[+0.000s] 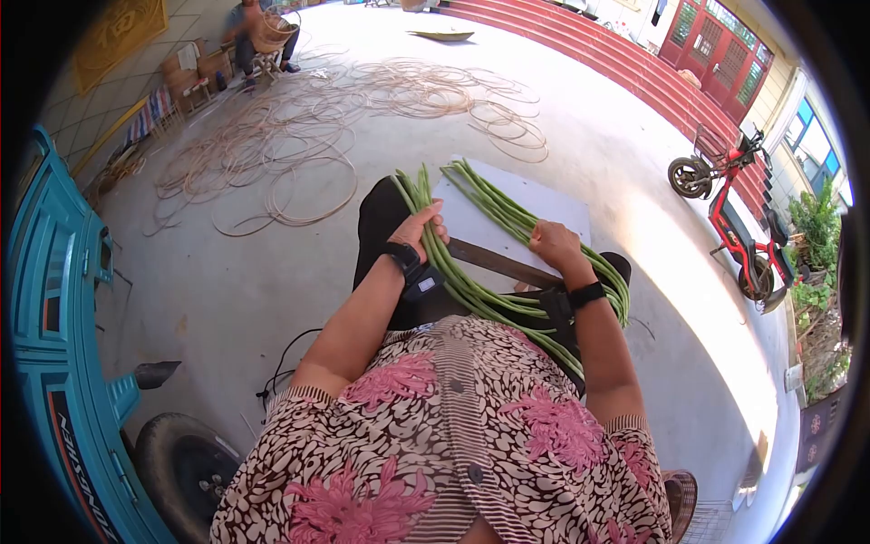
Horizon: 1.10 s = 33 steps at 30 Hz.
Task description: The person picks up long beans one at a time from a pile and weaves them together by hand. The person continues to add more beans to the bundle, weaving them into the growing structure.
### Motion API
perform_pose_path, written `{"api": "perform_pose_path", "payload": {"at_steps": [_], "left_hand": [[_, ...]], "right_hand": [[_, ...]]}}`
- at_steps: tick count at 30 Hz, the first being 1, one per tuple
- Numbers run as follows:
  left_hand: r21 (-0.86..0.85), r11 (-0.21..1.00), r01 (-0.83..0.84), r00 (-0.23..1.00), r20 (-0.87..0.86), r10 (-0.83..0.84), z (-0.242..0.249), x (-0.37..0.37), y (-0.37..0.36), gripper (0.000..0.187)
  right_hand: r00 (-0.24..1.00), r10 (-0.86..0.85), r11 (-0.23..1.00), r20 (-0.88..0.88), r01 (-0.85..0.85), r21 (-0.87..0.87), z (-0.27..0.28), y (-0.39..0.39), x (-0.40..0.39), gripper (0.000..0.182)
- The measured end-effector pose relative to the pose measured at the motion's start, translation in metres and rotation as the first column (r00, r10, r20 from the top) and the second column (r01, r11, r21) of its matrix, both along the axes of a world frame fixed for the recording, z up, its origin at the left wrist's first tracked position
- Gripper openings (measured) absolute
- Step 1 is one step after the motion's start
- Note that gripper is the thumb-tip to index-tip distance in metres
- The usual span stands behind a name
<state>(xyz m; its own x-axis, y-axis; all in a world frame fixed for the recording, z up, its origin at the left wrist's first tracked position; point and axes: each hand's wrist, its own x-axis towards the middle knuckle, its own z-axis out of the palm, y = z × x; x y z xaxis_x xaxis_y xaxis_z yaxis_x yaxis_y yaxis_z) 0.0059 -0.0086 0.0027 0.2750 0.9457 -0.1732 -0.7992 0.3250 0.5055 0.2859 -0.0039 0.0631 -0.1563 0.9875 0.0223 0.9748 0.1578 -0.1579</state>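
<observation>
Long green beans [467, 288] lie across my lap in a bent bundle, running from my left side and curving round at the right. My left hand [422, 228] is closed round their left end, and the tips stick up past my fingers. On the right, my right hand [556, 245] is closed in a fist on the other stretch of beans [497, 204], whose tips point away from me. Beneath that stretch is a pale flat board [564, 207]. A dark flat strip [494, 259] runs along the board's near side, between my hands.
Loose coils of thin cane [308, 181] spread over the concrete ahead. A person [254, 41] sits at the far left holding a woven basket [272, 33]. A teal vehicle [68, 317] stands close on my left. A red electric scooter [739, 222] is at right, near red steps [625, 59].
</observation>
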Motion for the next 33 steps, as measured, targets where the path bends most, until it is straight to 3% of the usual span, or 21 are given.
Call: {"api": "perform_pose_path", "payload": {"at_steps": [5,11,14,17,19,21,24,27,33], "left_hand": [[-0.001,1.0,-0.006,1.0,-0.007,0.006,0.0,0.0,0.002,0.022],[0.044,0.999,0.019,0.999,-0.033,-0.017,-0.005,0.0,0.002,0.021],[0.013,1.0,0.001,1.0,0.0,-0.001,-0.007,0.0,0.004,0.026],[0.025,1.0,0.001,0.999,-0.038,0.0,-0.004,0.001,0.003,0.029],[-0.025,1.0,0.001,0.996,-0.085,-0.003,-0.003,0.001,0.003,0.031],[-0.039,0.999,0.011,0.994,-0.108,-0.015,0.0,0.001,0.002,0.03],[-0.007,0.999,0.042,0.994,-0.103,-0.042,0.004,0.002,-0.002,0.028],[0.054,0.996,0.067,0.994,-0.085,-0.063,0.007,0.001,-0.003,0.032],[0.16,0.985,0.069,0.996,-0.066,-0.059,0.0,-0.001,-0.001,0.041]], "right_hand": [[0.993,0.097,0.995,-0.074,-0.099,-0.022,0.003,0.006,0.014,0.026],[0.969,0.165,0.983,0.181,-0.147,-0.113,0.013,0.019,0.005,0.026],[0.984,0.151,0.988,0.091,-0.152,0.003,0.017,0.01,0.01,0.024],[0.971,0.097,0.994,-0.218,-0.083,0.072,0.025,0.001,0.008,0.02],[0.846,0.122,0.991,-0.519,-0.076,0.109,0.031,-0.002,0.002,0.015],[0.626,0.144,0.989,-0.767,-0.054,0.141,0.036,-0.007,-0.011,0.011],[0.44,0.225,0.971,-0.87,-0.028,0.237,0.044,-0.023,-0.044,0.009],[0.381,0.265,0.964,-0.886,-0.098,0.246,0.021,-0.024,-0.073,0.01],[0.511,0.338,0.916,-0.79,-0.371,0.152,-0.008,-0.043,-0.105,0.012]]}}
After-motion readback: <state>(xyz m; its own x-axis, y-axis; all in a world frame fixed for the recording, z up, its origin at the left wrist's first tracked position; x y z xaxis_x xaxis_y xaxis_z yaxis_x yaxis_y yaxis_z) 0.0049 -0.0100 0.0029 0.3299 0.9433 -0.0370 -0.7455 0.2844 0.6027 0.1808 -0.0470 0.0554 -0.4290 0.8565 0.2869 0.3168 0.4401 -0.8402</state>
